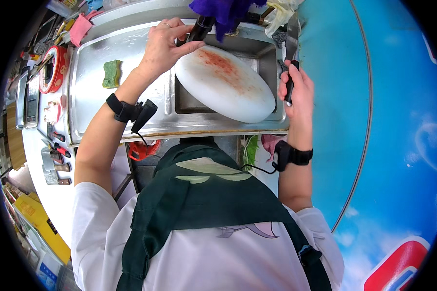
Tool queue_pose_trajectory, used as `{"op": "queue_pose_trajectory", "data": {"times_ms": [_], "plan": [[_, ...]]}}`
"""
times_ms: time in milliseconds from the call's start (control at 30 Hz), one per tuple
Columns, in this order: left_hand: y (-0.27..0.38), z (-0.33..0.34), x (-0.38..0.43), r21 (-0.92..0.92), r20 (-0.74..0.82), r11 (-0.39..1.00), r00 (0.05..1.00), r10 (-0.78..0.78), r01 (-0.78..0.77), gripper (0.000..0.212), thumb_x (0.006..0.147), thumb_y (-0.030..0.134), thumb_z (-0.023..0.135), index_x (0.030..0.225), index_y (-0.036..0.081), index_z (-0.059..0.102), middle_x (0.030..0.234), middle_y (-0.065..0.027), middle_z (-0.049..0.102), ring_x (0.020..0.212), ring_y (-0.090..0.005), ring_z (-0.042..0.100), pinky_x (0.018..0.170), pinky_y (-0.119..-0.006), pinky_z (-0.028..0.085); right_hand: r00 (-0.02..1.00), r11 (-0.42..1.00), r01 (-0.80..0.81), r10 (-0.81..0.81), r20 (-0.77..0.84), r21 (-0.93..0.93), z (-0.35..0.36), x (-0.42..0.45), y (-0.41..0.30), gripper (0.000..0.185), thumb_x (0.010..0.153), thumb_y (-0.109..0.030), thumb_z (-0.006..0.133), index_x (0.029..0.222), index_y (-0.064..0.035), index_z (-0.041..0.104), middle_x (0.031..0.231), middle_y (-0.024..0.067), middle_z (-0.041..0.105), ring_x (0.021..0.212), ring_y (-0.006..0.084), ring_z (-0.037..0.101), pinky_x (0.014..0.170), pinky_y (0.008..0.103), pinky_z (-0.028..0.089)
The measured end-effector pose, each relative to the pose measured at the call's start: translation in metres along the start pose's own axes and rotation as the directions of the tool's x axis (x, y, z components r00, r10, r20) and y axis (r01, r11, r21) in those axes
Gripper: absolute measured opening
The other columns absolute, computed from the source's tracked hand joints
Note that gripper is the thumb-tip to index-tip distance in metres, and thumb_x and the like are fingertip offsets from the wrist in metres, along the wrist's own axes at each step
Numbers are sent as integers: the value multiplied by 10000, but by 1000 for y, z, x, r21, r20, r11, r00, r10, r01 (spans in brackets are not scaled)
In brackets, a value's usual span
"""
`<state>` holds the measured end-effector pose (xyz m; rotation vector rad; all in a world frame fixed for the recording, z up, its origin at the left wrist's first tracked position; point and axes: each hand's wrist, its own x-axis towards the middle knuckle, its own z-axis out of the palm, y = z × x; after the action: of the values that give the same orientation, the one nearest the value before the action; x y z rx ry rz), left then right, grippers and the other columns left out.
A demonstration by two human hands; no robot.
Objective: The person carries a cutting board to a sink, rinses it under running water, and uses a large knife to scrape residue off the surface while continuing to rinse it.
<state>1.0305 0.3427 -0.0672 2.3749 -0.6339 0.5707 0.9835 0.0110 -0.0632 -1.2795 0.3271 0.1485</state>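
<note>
My left hand (169, 45) grips the black end of the tap (201, 29) above the sink, fingers and thumb on either side of it. Beneath it a white round cutting board (225, 83) with reddish-brown stains lies tilted across the steel basin (189, 102). At the basin's right edge my right hand (298, 85) is closed around the black handle of a knife (290, 47), its blade pointing away from me. A purple cloth (227, 12) hangs over the tap and hides part of it.
A green and yellow sponge (111, 74) lies on the steel drainboard (142, 105). Several cleavers and knives (56, 167), a scale (31, 102) and a red round tin (60, 69) are on the left. A blue wall panel (335, 109) stands close on the right.
</note>
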Motion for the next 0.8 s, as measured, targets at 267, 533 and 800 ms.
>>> {"op": "queue_pose_trajectory", "data": {"times_ms": [267,533,800], "plan": [[-43,-16,-16,111,-74,992,995,65,-57,336,816,306,793,1022,47,734,736,-58,515,672,-198,507,586,-338,416,988,991,-88,99,115,-100,19,1,12,282,984,-190,562,1177,16,545,707,39,562,441,115,488,381,279,379],[-84,-22,-51,-138,-42,962,970,-241,234,561,865,301,755,1366,129,569,852,-36,548,756,-146,505,677,-300,462,924,541,-255,381,-37,-802,26,-49,18,428,807,-47,617,1217,28,523,665,42,560,600,120,579,538,271,462],[-58,24,-160,-474,671,-127,264,-693,872,1032,860,509,716,1512,-51,145,1319,-223,462,1094,-287,570,842,-385,544,700,79,-7,713,51,-997,94,-34,-18,701,853,-62,543,1514,-83,312,688,78,544,466,151,532,438,310,467]]}}
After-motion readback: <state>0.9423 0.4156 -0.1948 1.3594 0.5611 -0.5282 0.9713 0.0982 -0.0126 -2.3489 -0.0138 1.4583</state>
